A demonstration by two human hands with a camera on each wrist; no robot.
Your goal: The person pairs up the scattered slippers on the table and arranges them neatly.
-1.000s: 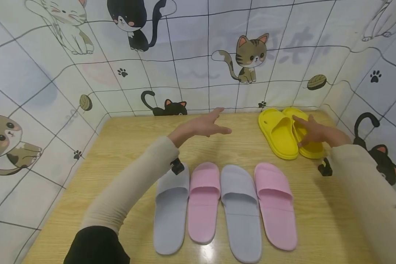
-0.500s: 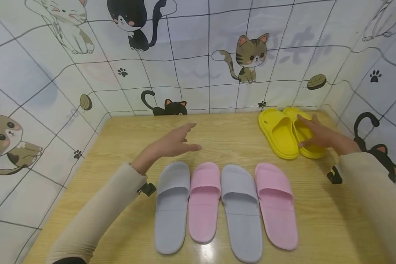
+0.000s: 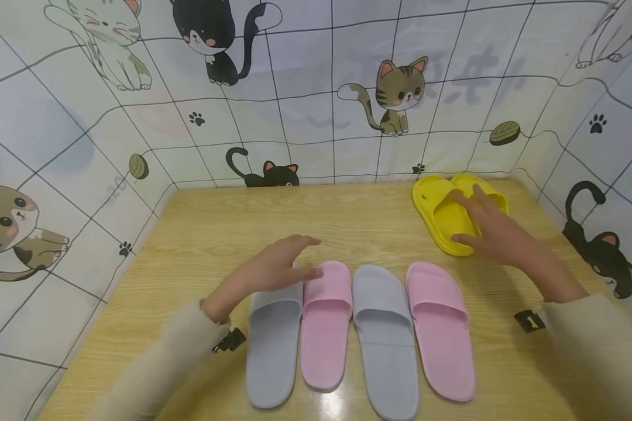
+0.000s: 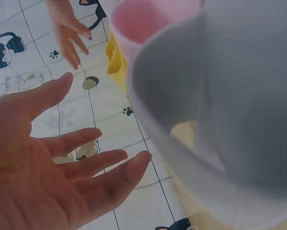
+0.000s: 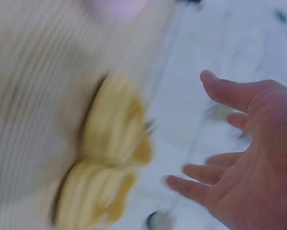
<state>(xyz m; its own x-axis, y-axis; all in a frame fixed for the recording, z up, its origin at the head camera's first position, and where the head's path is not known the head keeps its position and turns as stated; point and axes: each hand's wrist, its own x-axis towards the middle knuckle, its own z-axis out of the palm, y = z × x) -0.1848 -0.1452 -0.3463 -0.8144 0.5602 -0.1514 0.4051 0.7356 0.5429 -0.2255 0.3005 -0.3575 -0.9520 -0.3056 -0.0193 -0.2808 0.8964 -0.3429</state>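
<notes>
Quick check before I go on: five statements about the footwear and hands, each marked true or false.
1. Grey slippers and pink slippers alternate in the front row. True.
2. In the head view, the right hand overlaps the yellow clogs. True.
3. The right hand grips a clog. False: it holds nothing.
4. The left hand is empty. True.
5. The clogs lie nearer the camera than the slippers. False: they lie farther back, near the cat-print backdrop.

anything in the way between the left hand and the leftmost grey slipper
Nothing visible stands between them: the left wrist view shows only an open gap from the left hand to the leftmost grey slipper.
</notes>
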